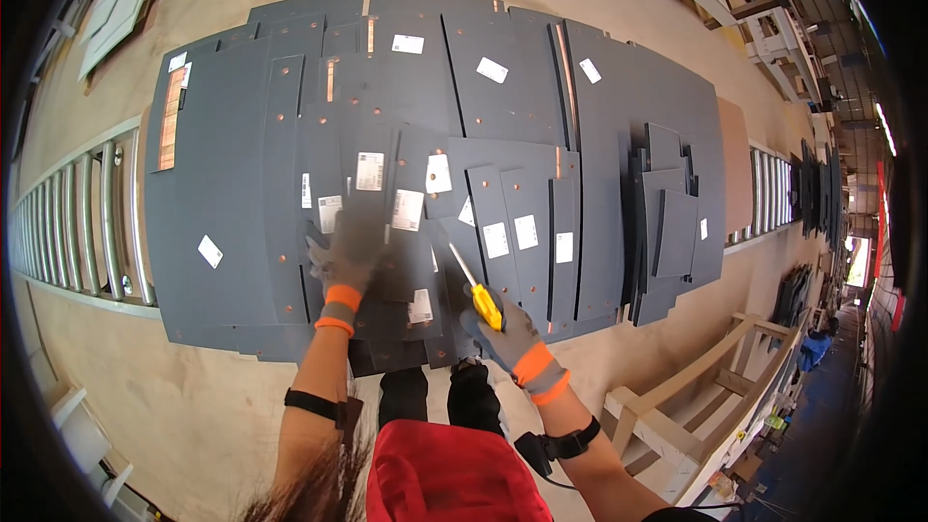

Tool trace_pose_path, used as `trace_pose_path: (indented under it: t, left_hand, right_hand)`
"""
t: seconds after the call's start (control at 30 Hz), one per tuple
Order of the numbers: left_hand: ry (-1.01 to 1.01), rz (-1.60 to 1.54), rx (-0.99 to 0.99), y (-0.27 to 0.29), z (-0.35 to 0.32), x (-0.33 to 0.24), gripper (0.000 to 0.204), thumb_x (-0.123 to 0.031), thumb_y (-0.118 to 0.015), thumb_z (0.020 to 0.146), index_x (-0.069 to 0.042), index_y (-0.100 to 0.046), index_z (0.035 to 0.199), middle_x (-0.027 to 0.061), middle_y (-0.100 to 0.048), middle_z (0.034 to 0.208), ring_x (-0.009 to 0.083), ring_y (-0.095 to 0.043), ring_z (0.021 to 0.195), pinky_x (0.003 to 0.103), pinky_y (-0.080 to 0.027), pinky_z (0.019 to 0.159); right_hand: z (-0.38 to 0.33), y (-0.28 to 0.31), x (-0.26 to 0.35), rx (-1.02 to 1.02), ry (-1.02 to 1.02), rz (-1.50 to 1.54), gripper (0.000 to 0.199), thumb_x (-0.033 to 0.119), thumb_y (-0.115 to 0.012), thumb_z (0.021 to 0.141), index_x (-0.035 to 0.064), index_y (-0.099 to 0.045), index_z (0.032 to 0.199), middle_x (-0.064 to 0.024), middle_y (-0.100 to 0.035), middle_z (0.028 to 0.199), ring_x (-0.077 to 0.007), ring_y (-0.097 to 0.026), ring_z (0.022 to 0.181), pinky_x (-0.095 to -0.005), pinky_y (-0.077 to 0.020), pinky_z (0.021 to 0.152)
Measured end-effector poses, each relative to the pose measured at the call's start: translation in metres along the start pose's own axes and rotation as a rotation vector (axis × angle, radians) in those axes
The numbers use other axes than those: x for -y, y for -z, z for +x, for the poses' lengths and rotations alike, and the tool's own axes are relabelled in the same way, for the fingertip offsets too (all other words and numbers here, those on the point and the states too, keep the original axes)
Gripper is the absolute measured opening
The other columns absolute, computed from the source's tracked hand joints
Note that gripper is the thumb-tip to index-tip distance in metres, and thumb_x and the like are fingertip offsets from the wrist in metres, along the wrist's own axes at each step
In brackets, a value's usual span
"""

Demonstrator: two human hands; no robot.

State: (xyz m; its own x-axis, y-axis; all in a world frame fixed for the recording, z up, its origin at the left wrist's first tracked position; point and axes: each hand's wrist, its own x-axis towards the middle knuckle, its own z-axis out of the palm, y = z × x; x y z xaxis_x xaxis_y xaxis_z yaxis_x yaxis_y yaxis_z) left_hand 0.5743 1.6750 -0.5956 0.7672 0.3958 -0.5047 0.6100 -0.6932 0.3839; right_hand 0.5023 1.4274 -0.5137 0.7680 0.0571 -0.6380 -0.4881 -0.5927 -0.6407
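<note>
Many dark grey flat panels (242, 184) with white stickers lie spread and overlapping on a roller conveyor. My left hand (346, 256), in a grey glove with an orange cuff, rests flat on a small panel (401, 261) near the front edge; it is blurred. My right hand (505, 331), gloved the same way, grips a yellow-handled tool (481, 298) whose thin metal shaft points up and left over the panels.
Metal conveyor rollers (87, 222) show at the left and at the right (773, 188). A wooden frame (696, 396) stands at the lower right. More dark panels (817, 193) stand stacked at the far right. My legs and a red garment (445, 474) are below.
</note>
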Motion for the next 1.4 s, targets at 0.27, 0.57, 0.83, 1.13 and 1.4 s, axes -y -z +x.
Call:
trace_pose_path:
  t: [0.27,0.57,0.83,1.13,1.4]
  left_hand:
    - [-0.016,0.028,-0.030,-0.022,-0.013,0.008,0.100,-0.054,-0.082,0.060,-0.034,-0.032,0.145,0.0262,-0.020,0.149,0.0459,-0.020,0.139,0.053,-0.029,0.110]
    - [-0.194,-0.013,-0.077,-0.043,-0.034,0.004,0.085,-0.034,-0.081,0.068,-0.025,-0.041,0.142,0.0158,-0.041,0.141,0.0372,-0.037,0.130,0.046,-0.035,0.108]
    - [-0.112,-0.871,-0.042,-0.079,-0.007,0.056,0.071,0.001,-0.067,0.080,-0.012,-0.038,0.144,0.0095,-0.046,0.139,0.0213,-0.046,0.126,0.033,-0.041,0.105]
    - [-0.151,-0.589,0.179,-0.040,-0.013,0.008,0.061,-0.002,-0.065,0.080,-0.009,-0.044,0.137,0.0165,-0.054,0.128,0.0291,-0.056,0.114,0.035,-0.046,0.094]
    - [-0.192,0.081,-0.247,-0.022,-0.002,0.028,0.059,-0.036,-0.060,0.088,-0.011,-0.044,0.138,0.0240,-0.045,0.136,0.0376,-0.041,0.128,0.050,-0.034,0.105]
  right_hand:
    - [0.051,0.011,0.002,-0.060,-0.181,0.414,0.049,0.013,-0.067,0.083,0.0030,-0.050,0.128,-0.0138,-0.063,0.113,-0.0229,-0.062,0.099,-0.0308,-0.0505,0.082]
    - [0.069,0.011,-0.054,-0.156,-0.083,0.606,0.036,0.017,-0.066,0.089,0.0048,-0.054,0.121,-0.0017,-0.060,0.091,-0.0101,-0.059,0.079,-0.0247,-0.0485,0.065]
    - [0.054,-0.006,-0.050,-0.139,-0.141,0.777,0.038,0.022,-0.067,0.089,0.0018,-0.057,0.119,-0.0006,-0.060,0.106,-0.0096,-0.056,0.097,-0.0231,-0.0435,0.088]
    - [0.043,0.003,-0.049,-0.195,-0.143,0.765,0.030,0.017,-0.064,0.090,0.0027,-0.059,0.116,-0.0003,-0.061,0.100,-0.0081,-0.056,0.089,-0.0205,-0.0454,0.080]
    - [0.009,-0.026,-0.042,-0.027,-0.104,0.504,0.032,0.010,-0.061,0.087,0.0029,-0.055,0.118,-0.0076,-0.065,0.099,-0.0145,-0.063,0.087,-0.0280,-0.0517,0.075]
